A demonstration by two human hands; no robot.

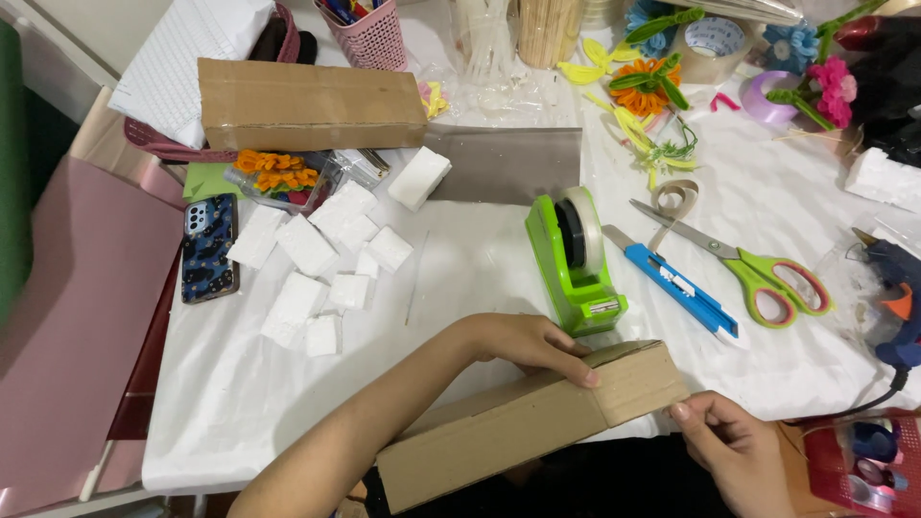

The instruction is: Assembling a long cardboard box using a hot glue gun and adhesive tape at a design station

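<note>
Right now my left hand (532, 343) presses the cardboard box (532, 417) top steady, lower centre, while my right hand (734, 451) pinches its end flap; green tape dispenser (574, 264) just above.

White-covered table (499, 278) crowded with craft supplies. Green tape dispenser (574, 261) near the middle, blue utility knife (673, 284) just right of it, green-handled scissors (743, 264) further right. Cluster of white foam blocks (321, 264) on the left, patterned phone (209, 247) beside them at the table edge. Long closed cardboard box (310, 104) at the back left, pink basket (365, 36) behind it. Pipe-cleaner flowers (652, 84) and roll of clear tape (712, 45) at the back right. Blue glue gun (897, 288) at the far right.
</note>
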